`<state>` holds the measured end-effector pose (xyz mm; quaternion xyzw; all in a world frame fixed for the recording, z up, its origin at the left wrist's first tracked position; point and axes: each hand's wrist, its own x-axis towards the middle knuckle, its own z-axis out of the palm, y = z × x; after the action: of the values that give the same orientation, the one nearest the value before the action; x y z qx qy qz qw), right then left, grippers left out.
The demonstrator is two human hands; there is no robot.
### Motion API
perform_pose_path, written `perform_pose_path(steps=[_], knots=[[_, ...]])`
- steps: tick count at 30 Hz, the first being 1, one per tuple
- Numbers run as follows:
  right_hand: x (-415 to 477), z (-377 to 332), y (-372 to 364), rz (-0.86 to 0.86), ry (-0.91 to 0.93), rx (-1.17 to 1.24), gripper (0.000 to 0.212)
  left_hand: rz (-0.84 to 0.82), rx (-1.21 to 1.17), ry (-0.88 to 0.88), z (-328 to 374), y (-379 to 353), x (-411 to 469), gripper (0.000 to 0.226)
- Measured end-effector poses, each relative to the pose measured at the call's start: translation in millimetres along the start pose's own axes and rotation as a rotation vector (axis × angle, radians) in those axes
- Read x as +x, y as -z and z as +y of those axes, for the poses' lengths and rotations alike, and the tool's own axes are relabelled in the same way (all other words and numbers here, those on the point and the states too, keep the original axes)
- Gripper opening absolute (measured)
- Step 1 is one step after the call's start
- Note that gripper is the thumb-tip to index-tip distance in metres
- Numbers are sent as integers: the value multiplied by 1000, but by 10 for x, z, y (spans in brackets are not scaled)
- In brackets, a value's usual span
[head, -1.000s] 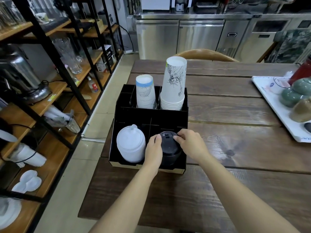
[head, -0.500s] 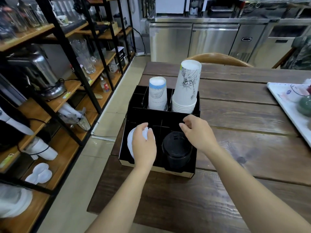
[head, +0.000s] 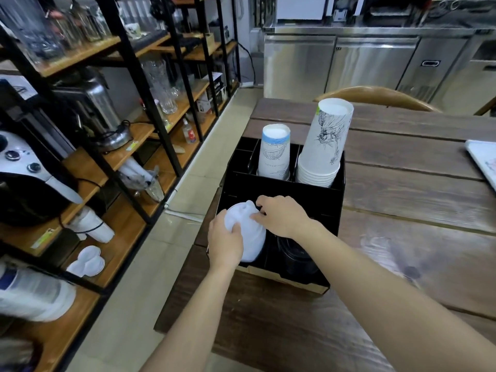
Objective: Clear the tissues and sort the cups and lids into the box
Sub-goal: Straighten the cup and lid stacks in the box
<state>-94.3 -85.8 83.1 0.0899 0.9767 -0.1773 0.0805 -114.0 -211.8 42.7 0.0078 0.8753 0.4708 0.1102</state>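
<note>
Brightness: even, moderate indoor light, dimmer among the shelves point(head: 80, 135) at the left of the frame.
Glare: soft sheen on the steel cabinets point(head: 349, 63) at upper right and a pale patch on the desk point(head: 375, 245).
Blur: slight motion smear overall, strongest at lower left.
Distortion: wide-angle bending tilts shelf posts at the left edge.

Box point(head: 316, 194): on worktop point(head: 402, 210), at its left edge.
Rear compartments: short cup stack point(head: 275, 151) left, tall cup stack point(head: 326, 143) right.
Front compartments: lid stack point(head: 249, 234) left, dark lids point(head: 295, 257) right.
Shelving point(head: 80, 146): left of worktop.
</note>
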Motion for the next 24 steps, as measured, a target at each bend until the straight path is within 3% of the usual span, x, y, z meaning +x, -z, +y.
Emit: perform_pose_path(steps=[5,13,19,24], knots=[[69,37,-55,38,22,-131,28,-6,-39,-38,34,2,-24,37],[92,54,-59,62,55,-80,12,-41,-59,-99,-44,63,41,35],[91,100,-70,71,44,-36,21,-73,-124,-26,-31,-8,62,29],[86,90,-70,68,44,-5,21,-108,-183,44,-54,26,74,45]])
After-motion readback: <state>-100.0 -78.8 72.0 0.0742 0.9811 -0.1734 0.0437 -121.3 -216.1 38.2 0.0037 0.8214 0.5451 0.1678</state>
